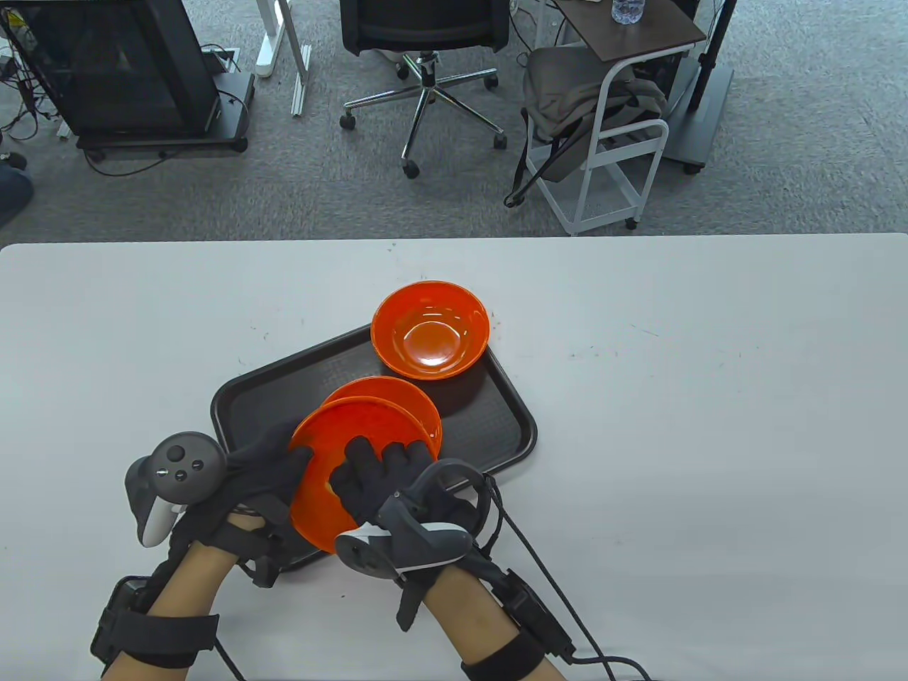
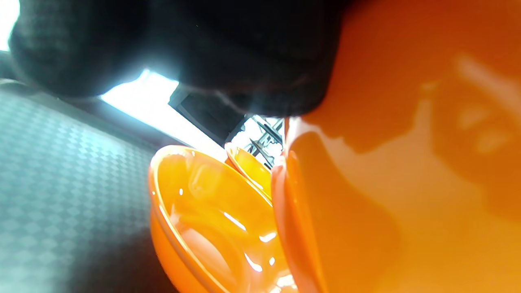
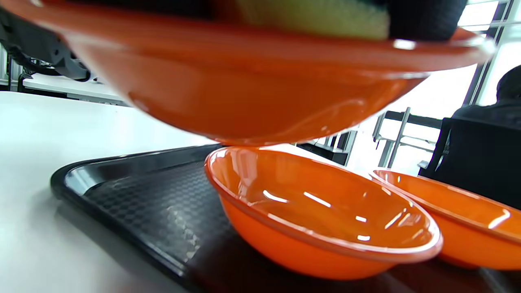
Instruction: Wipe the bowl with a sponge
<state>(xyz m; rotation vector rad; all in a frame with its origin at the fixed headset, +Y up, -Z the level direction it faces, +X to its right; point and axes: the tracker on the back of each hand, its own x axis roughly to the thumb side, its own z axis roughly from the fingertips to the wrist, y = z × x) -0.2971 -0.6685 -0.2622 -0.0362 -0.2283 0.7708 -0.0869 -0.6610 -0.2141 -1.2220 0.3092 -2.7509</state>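
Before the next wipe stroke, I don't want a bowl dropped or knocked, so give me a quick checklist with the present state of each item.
1. Left hand holds the lifted bowl at its rim: ok.
2. Right hand is inside that bowl: ok.
3. Sponge lies under the right hand, above the rim: ok.
4. Lifted bowl clears the bowl below: cannot tell, the gap looks slight.
5. Far bowl rests on the tray: ok.
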